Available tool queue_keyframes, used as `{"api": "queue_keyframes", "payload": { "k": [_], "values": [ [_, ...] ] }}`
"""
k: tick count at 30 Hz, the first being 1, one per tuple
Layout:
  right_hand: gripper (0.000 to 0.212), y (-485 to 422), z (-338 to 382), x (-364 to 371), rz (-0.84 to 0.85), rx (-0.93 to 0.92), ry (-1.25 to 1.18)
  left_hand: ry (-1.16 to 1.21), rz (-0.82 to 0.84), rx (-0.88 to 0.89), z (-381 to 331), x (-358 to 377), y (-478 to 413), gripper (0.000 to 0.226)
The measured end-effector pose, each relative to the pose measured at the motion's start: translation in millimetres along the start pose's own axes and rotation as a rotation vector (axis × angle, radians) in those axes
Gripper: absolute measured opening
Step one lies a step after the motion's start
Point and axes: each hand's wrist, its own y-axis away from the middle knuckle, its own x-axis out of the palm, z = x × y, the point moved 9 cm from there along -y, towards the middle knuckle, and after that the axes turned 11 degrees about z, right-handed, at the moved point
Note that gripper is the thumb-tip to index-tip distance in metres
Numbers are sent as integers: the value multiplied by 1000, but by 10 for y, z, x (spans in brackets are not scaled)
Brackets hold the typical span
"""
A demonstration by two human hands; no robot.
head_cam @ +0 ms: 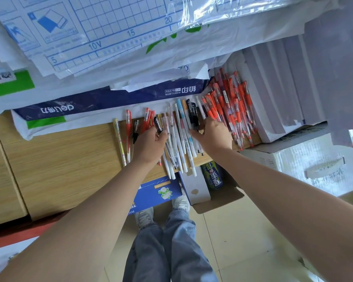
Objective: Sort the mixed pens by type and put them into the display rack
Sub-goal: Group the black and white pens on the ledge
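1. Wood-grain shelf top (69, 159) is your work surface, hemmed in by wrapped paper reams (102, 98) at the back and stacked white boxes (283, 102) on your right side.
2. Your sorting looks partly done: the red pens (232, 106) lie bunched together at the right, touching the boxes, and that heap reads as one finished type.
3. Between your hands the white pens (179, 143) lie roughly parallel, some overhanging the shelf edge, with a black pen (192, 115) and a pale blue one mixed among them.
4. To the left, a few strays remain apart: a yellow pen (119, 143), a couple of red ones (128, 129) and a small dark one.
5. Your left hand (149, 145) is closed around a black-tipped pen (158, 125), fingers curled.
6. Your right hand (214, 135) rests palm-down with fingers bent on the pens between the white group and the red heap; whether it grips any, I cannot tell.
7. No display rack shows here, so, as I judge it, every pen has yet to be placed.
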Motion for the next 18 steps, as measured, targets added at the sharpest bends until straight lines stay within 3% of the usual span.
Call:
{"api": "queue_keyframes", "payload": {
  "k": [7,12,18],
  "values": [
    [26,-10,-14,32,-1,-56,-30,34,3,-12,7,9,8,39],
    [23,20,2,-23,-14,-152,-229,179,32,-36,43,12,-10,39],
    [21,305,320,194,362,-353,-351,369,96,-37,-97,99,62,24]
  ]
}}
